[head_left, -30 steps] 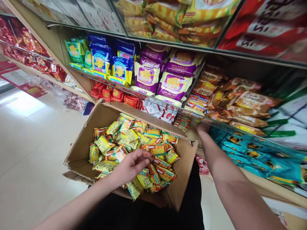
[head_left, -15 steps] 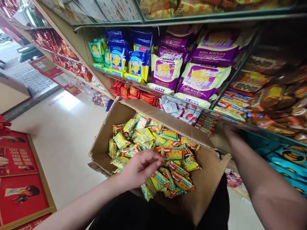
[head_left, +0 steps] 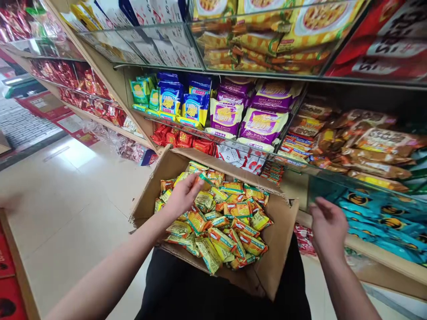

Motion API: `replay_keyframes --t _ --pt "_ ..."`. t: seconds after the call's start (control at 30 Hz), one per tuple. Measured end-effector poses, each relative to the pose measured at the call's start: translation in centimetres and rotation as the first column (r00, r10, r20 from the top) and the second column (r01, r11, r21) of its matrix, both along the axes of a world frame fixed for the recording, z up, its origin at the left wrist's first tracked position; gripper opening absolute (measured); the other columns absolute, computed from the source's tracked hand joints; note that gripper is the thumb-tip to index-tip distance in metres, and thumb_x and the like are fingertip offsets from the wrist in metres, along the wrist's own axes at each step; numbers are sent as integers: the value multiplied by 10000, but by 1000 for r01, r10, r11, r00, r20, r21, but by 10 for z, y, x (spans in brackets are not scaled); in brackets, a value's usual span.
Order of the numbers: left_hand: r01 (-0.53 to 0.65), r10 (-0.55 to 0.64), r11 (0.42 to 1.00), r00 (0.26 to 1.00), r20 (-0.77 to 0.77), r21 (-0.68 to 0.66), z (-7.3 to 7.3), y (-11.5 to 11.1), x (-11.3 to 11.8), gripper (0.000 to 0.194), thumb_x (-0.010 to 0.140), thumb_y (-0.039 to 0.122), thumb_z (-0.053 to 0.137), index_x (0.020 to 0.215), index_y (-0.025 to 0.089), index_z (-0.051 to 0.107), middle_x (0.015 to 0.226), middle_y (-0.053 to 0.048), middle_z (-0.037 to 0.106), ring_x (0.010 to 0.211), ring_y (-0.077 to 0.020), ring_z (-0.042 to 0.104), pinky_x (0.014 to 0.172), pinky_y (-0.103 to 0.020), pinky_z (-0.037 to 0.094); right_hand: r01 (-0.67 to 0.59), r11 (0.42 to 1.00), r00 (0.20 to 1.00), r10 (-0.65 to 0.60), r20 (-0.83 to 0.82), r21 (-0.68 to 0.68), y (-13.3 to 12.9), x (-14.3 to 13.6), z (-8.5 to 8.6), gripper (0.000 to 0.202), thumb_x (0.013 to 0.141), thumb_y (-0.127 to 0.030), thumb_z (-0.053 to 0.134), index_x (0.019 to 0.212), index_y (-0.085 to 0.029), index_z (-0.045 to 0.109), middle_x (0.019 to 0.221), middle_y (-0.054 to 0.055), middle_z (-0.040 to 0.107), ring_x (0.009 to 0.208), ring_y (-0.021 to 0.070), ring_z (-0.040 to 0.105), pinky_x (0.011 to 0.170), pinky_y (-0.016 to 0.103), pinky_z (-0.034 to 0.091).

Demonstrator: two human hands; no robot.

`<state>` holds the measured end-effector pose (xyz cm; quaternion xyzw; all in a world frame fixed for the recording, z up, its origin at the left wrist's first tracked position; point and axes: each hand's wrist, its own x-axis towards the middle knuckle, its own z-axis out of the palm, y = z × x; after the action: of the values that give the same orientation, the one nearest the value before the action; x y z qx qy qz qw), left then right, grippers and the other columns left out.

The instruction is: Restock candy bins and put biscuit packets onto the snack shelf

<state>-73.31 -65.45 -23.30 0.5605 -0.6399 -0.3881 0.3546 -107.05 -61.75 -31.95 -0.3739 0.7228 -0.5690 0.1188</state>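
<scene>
An open cardboard box rests on my lap, holding many small yellow and orange snack packets. Over its left part, my left hand pinches one packet with a green edge between thumb and fingers. My right hand is in the air right of the box, in front of the lower shelf with teal packets. Its fingers are curled with a gap to the thumb, and nothing shows between them.
Glass-fronted shelves run behind the box, with purple soda biscuit packs, blue and yellow packs and brown snack packs. Red cartons stand at the lower left on the tiled floor.
My left hand has moved up and left and now holds a packet. My right hand, hidden by the lower shelf before, is now out beside the box. The view has shifted, showing more upper shelf.
</scene>
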Motion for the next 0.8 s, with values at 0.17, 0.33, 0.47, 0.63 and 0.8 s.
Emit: replay_keyframes --t 0.17,0.33,0.47,0.63,0.8 --pt "224 131 913 633 -763 342 23 34 -35 223 755 348 618 833 164 518 780 -14 667 714 -154 675 694 -305 555 -406 913 893 403 203 -28 71 80 58 310 744 -397 599 978 -194 595 956 82 639 788 183 613 677 323 511" --pt "396 59 858 557 -828 328 31 52 -68 253 731 310 663 886 144 553 781 -19 669 725 -141 670 655 -243 554 -615 768 618 612 493 -182 61 118 73 371 785 -423 561 1108 -242 539 871 22 633 638 132 586 530 258 491" --pt "383 38 866 592 -805 322 27 55 -74 322 700 348 686 918 157 545 798 -5 658 709 -129 657 622 -229 550 -533 833 684 529 502 -152 57 112 65 305 765 -414 592 987 -209 634 776 14 641 603 123 556 553 258 473" --pt "307 108 885 598 -794 351 17 62 -84 387 698 360 685 993 210 484 777 24 645 644 -105 633 569 -209 516 -447 880 669 448 593 -160 66 118 59 347 755 -457 578 962 -191 663 804 38 668 612 149 566 532 280 459" --pt "344 52 864 664 -746 367 6 75 -94 330 724 353 650 956 166 508 861 -31 636 739 -127 609 663 -247 492 -452 883 698 439 566 -126 72 121 55 292 766 -436 570 864 -181 674 849 50 666 702 170 590 595 298 490"
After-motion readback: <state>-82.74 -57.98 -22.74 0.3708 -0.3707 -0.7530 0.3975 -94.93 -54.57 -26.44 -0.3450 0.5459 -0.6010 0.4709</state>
